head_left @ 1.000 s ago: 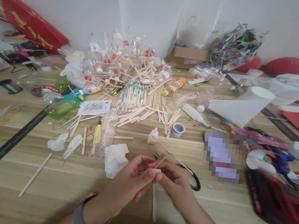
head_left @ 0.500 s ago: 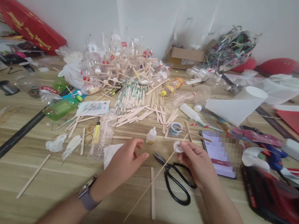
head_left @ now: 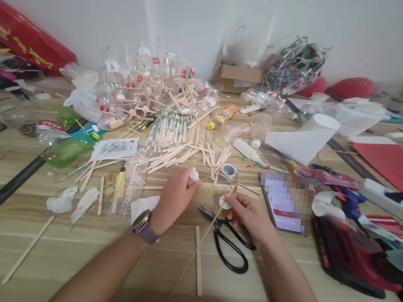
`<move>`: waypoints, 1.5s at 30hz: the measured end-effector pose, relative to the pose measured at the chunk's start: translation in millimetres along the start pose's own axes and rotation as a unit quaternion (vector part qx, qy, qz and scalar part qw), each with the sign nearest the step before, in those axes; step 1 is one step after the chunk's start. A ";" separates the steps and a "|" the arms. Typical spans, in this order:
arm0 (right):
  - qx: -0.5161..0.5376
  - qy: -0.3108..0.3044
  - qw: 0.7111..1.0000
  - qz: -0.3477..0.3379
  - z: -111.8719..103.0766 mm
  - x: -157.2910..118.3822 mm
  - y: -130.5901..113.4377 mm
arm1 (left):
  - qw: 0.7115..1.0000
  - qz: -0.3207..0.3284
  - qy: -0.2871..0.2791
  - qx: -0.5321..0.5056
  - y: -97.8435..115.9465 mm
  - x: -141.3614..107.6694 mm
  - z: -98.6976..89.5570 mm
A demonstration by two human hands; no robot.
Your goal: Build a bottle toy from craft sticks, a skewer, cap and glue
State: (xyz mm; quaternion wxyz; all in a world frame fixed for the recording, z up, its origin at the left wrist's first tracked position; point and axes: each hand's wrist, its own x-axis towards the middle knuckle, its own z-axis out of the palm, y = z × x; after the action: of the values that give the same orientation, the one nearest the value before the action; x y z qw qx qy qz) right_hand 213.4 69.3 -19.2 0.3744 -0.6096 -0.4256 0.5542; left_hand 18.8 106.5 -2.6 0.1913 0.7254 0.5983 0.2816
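Note:
My left hand (head_left: 172, 198), wearing a watch, is closed around a small dropper bottle (head_left: 194, 175), whose white tip shows above the fingers. In my right hand (head_left: 250, 217), thumb and fingers pinch a white bottle cap (head_left: 224, 202). A thin bamboo skewer (head_left: 198, 247) slants from the cap toward me, and a flat wooden stick (head_left: 236, 180) stands at its far side. Black-handled scissors (head_left: 229, 261) lie below the right hand, blades toward the left. Left of them rests a loose craft stick (head_left: 198, 267). Behind the cap is a small round tub (head_left: 228, 172).
A phone (head_left: 279, 203) and a red-black tool (head_left: 353, 258) lie to the right. Farther back are piled craft sticks (head_left: 168, 157), plastic bottles (head_left: 112, 70) and a white paper cone (head_left: 302, 140). A clear ribbed bottle (head_left: 134, 182) lies by my left wrist.
My left hand has reached forward and closed on the dropper bottle, which stood on the table before. My right hand keeps hold of the cap; the whole view has shifted slightly.

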 end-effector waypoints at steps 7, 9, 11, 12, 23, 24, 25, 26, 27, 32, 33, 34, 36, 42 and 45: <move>-0.049 -0.027 0.998 0.008 -1.0 1.6 5.5 | 0.998 -0.005 0.053 0.036 -23.0 20.0 -9.7; -0.063 -0.030 0.998 0.005 0.1 3.1 8.4 | 0.997 -0.005 0.057 0.044 -28.7 22.7 -7.9; -0.078 -0.032 0.996 0.005 0.8 4.0 10.0 | 0.997 -0.003 0.057 0.052 -32.5 23.4 -5.7; -0.086 -0.033 0.996 0.005 0.9 4.1 10.2 | 0.997 -0.003 0.057 0.056 -33.6 23.2 -4.7; -0.196 -0.015 0.980 -0.009 0.1 -3.4 0.3 | 0.980 -0.052 0.012 0.190 -27.0 -14.3 -11.7; -0.207 -0.011 0.978 -0.014 0.2 -4.1 -0.6 | 0.977 -0.052 -0.013 0.208 -26.4 -20.1 -12.1; -0.218 -0.006 0.976 -0.022 0.4 -4.6 -1.6 | 0.972 -0.050 -0.040 0.224 -26.0 -25.2 -11.8; -0.230 -0.001 0.973 -0.031 0.5 -5.1 -2.5 | 0.968 -0.050 -0.065 0.238 -25.8 -29.3 -11.0; -0.242 0.004 0.969 -0.042 0.6 -5.5 -3.5 | 0.963 -0.051 -0.088 0.251 -25.6 -32.2 -9.7; -0.300 0.035 0.950 -0.084 -0.9 -7.3 -7.0 | 0.939 -0.071 -0.158 0.297 -21.6 -30.9 -2.0; -0.309 0.041 0.946 -0.088 -1.9 -7.5 -7.1 | 0.936 -0.075 -0.162 0.303 -19.7 -29.1 -1.5; -0.317 0.046 0.943 -0.090 -3.0 -7.7 -6.8 | 0.934 -0.076 -0.163 0.308 -17.7 -27.3 -1.7; -0.330 0.056 0.938 -0.089 -5.2 -7.9 -5.9 | 0.934 -0.073 -0.155 0.314 -14.2 -24.4 -4.5; -0.352 0.089 0.927 -0.089 -7.6 -9.1 -3.8 | 0.944 -0.062 -0.103 0.308 -22.9 -17.9 -25.7; -0.358 0.104 0.923 -0.096 -8.8 -11.0 -4.6 | 0.953 -0.038 -0.094 0.284 -34.0 -16.7 -33.0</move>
State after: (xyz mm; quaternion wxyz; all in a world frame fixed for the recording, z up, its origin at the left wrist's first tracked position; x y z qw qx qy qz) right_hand 221.4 60.8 -10.1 0.2250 -0.7136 -0.6104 0.2598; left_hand -30.1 95.4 -1.2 0.0430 0.7494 0.6603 0.0234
